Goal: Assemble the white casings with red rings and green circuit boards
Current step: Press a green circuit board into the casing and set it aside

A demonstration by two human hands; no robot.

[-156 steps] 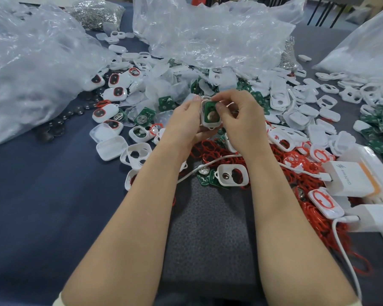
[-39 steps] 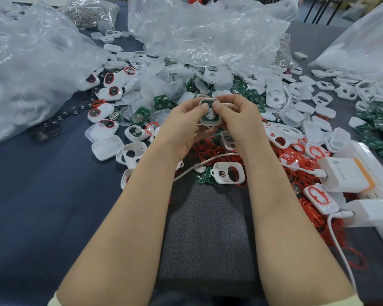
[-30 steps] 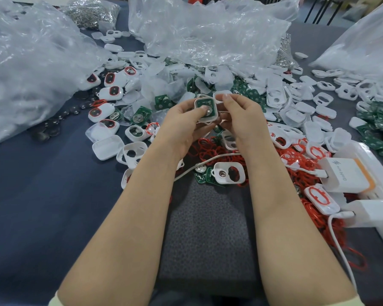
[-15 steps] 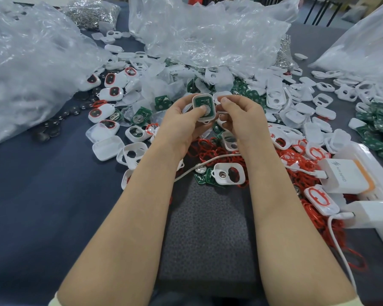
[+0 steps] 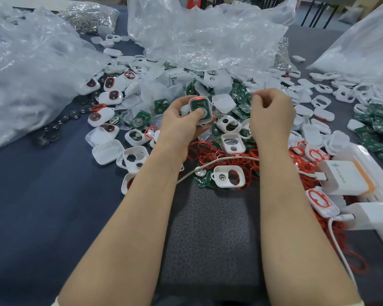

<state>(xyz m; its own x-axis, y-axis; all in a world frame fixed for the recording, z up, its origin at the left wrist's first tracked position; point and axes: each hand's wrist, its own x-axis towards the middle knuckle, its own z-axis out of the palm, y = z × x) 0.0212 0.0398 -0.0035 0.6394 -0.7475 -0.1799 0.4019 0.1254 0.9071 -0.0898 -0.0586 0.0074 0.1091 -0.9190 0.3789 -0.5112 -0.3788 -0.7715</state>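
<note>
The fingers [image 5: 182, 102] of the left hand [image 5: 179, 122] are gripping a white casing [image 5: 206, 117] above the desk [image 5: 42, 195], with the thumb pressing on its green board [image 5: 197, 104]. The right hand [image 5: 272, 113] is hovering near it with fingers [image 5: 255, 100] curled; I cannot tell if they are pinching anything. Red rings [image 5: 210, 153] are lying underneath.

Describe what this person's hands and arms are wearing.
The left hand and right hand are bare: no gloves, rings or watch show. Both forearms are uncovered; a pale cream left sleeve edge and right sleeve edge just show at the bottom of the picture.
</note>
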